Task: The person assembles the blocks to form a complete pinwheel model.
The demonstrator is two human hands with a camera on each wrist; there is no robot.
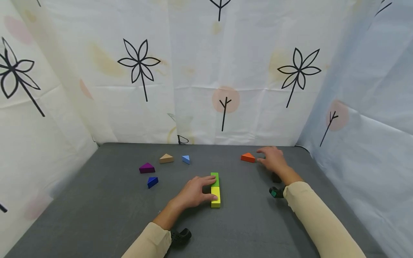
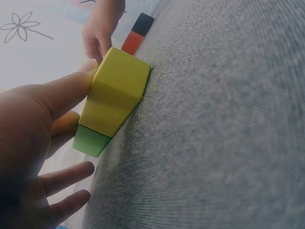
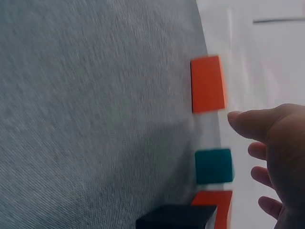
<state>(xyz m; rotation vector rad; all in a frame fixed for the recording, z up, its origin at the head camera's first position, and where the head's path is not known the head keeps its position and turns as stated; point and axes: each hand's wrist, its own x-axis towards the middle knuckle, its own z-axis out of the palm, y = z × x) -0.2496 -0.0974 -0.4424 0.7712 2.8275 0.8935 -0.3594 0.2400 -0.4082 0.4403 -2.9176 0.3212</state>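
Observation:
On the grey table, a green block (image 1: 214, 178) and a yellow block (image 1: 215, 201) stand end to end in one line. My left hand (image 1: 195, 191) rests a finger on the green block and its thumb on the yellow one; in the left wrist view the other fingers are spread. My right hand (image 1: 273, 159) is just right of an orange triangular block (image 1: 248, 158), its fingers loosely bent and holding nothing. In the right wrist view, a teal block (image 3: 213, 166) and a red-orange block (image 3: 220, 198) lie close to that hand, which hides them in the head view.
A purple triangular block (image 1: 147, 168), a wooden one (image 1: 166, 158), a light blue one (image 1: 186, 159) and a dark blue one (image 1: 152, 182) lie at the left. A patterned white curtain (image 1: 193, 71) encloses the table's back and sides.

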